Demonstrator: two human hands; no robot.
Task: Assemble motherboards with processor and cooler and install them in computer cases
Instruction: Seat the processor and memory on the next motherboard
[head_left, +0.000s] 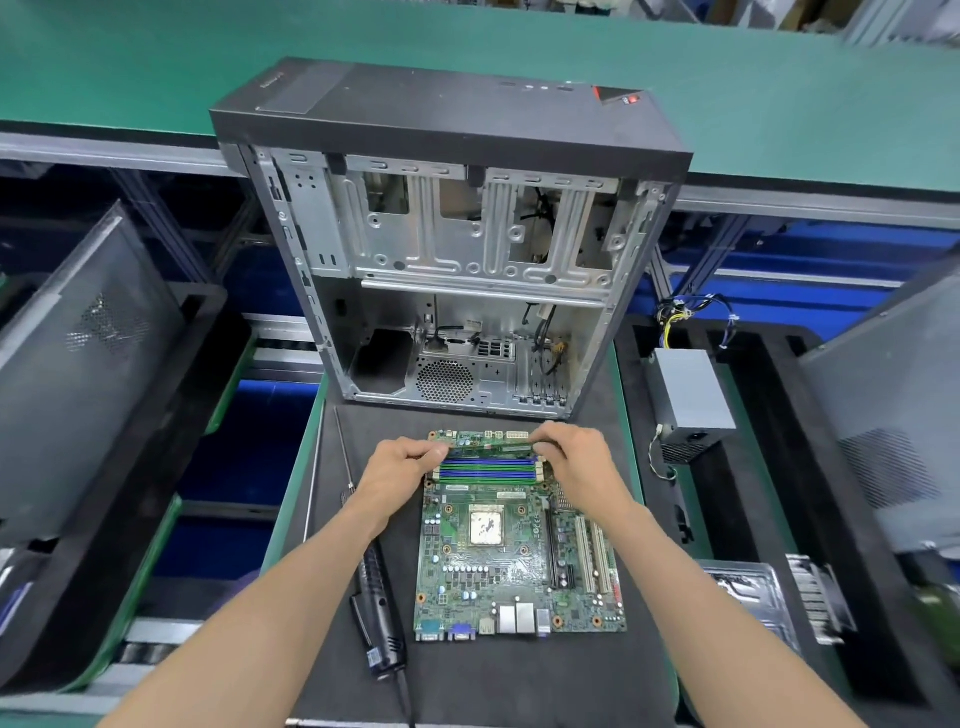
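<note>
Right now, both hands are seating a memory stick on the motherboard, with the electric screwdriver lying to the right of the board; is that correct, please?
Not quite: the electric screwdriver lies to the left of the motherboard, not the right, as the head view shows. The rest holds: the left hand and right hand hold a memory stick at the board's far edge.
</note>
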